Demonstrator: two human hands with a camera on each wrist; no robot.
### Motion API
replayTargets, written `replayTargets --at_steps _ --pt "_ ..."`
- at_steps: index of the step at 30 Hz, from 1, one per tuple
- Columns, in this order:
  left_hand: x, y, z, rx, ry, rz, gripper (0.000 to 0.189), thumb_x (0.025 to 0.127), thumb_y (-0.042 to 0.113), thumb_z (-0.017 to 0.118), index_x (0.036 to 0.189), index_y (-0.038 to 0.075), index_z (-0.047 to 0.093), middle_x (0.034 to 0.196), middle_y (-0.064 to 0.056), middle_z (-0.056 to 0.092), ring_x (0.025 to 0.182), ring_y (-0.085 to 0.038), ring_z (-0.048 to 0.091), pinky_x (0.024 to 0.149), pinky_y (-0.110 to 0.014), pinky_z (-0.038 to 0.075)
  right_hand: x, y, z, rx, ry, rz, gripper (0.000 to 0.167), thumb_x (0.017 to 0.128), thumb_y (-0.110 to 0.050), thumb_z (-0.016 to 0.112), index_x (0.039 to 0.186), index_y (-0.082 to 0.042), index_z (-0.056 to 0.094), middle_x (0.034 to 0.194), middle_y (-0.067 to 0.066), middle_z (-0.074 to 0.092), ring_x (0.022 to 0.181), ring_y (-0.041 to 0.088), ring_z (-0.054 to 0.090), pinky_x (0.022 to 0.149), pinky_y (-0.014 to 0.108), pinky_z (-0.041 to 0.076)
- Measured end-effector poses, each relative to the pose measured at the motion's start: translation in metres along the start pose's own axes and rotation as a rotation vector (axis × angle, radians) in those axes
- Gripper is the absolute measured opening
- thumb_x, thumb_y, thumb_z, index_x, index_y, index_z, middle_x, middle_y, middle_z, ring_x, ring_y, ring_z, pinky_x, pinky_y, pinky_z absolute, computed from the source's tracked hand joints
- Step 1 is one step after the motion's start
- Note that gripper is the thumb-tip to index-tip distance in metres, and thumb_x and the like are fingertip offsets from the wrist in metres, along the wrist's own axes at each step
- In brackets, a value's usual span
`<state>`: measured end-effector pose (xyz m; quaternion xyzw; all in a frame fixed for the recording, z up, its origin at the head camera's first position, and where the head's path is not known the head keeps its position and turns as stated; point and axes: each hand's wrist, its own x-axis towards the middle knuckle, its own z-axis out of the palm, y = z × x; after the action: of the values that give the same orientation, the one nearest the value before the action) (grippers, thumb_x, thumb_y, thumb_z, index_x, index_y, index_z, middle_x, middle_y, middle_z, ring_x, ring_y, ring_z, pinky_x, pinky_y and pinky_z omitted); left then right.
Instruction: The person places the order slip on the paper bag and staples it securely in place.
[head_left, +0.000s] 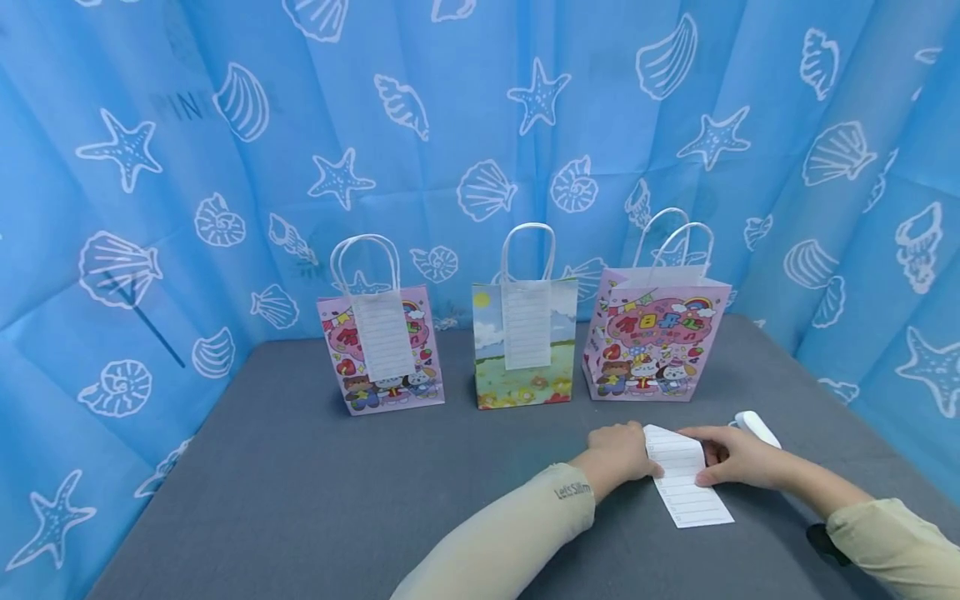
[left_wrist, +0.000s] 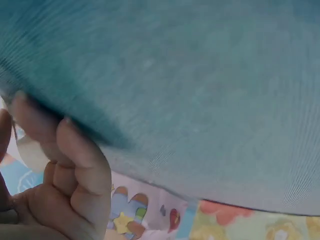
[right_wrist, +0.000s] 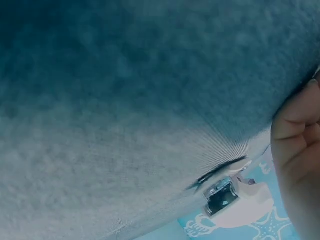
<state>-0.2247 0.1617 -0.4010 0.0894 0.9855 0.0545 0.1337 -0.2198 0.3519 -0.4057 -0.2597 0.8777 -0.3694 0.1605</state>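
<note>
A white printed checklist slip lies on the grey tabletop at the right in the head view, its upper part folded over. My left hand pinches its left edge, thumb on the paper. On the other side my right hand pinches the right edge between thumb and fingers. In the left wrist view the left hand shows curled fingers. The right wrist view catches only part of the right hand; the slip is mostly hidden there.
Behind stand a pink paper bag with a slip over its front, a landscape-print bag likewise, and another pink bag without one. A small white device with a metal part lies beside the right hand. Blue curtain surrounds the table.
</note>
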Motion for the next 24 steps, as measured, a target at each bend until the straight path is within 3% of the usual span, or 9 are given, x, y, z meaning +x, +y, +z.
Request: replayTargets --at_steps 4,8,15,21,24 --pt "-0.003 0.001 -0.004 -0.107 0.015 -0.021 0.025 0.087 0.046 0.07 0.092 0.021 0.07 0.075 0.007 0.064 0.062 -0.008 0.062 0.066 -0.025 0.046 0.0 -0.002 0.001 0.019 0.002 -0.016 0.063 0.085 -0.009 0.074 0.129 0.022 0.041 0.077 0.001 0.046 0.064 0.006 0.04 0.053 0.027 0.034" --pt "-0.007 0.0 -0.007 -0.205 0.019 -0.03 0.031 0.091 0.038 0.068 0.068 0.017 0.064 0.053 0.004 0.056 0.04 -0.01 0.053 0.052 -0.025 0.04 -0.001 -0.004 0.002 0.024 0.007 0.004 0.066 0.085 -0.01 0.074 0.13 0.023 0.039 0.079 0.002 0.048 0.064 0.006 0.041 0.054 0.026 0.036" --pt "-0.01 -0.006 -0.013 -0.253 0.024 0.0 0.036 0.093 0.037 0.066 0.063 0.017 0.059 0.052 0.004 0.055 0.04 -0.01 0.052 0.048 -0.026 0.037 0.001 -0.019 -0.005 0.04 0.115 0.065 0.051 0.097 -0.015 0.06 0.13 0.019 0.042 0.081 0.003 0.055 0.065 0.01 0.05 0.054 0.028 0.043" --pt "-0.012 -0.012 -0.024 -0.273 0.041 0.029 0.037 0.094 0.037 0.065 0.064 0.016 0.058 0.054 0.004 0.056 0.043 -0.009 0.051 0.047 -0.026 0.037 0.005 -0.038 -0.015 0.117 0.288 0.177 0.055 0.102 -0.019 0.052 0.136 0.019 0.034 0.09 0.012 0.068 0.074 0.017 0.062 0.064 0.033 0.051" --pt "-0.013 -0.015 -0.028 -0.289 0.046 0.037 0.035 0.094 0.036 0.064 0.066 0.016 0.057 0.056 0.004 0.056 0.044 -0.01 0.05 0.047 -0.026 0.036 0.009 -0.044 -0.017 0.117 0.349 0.191 0.053 0.102 -0.021 0.052 0.135 0.019 0.037 0.089 0.011 0.068 0.073 0.017 0.062 0.063 0.032 0.05"
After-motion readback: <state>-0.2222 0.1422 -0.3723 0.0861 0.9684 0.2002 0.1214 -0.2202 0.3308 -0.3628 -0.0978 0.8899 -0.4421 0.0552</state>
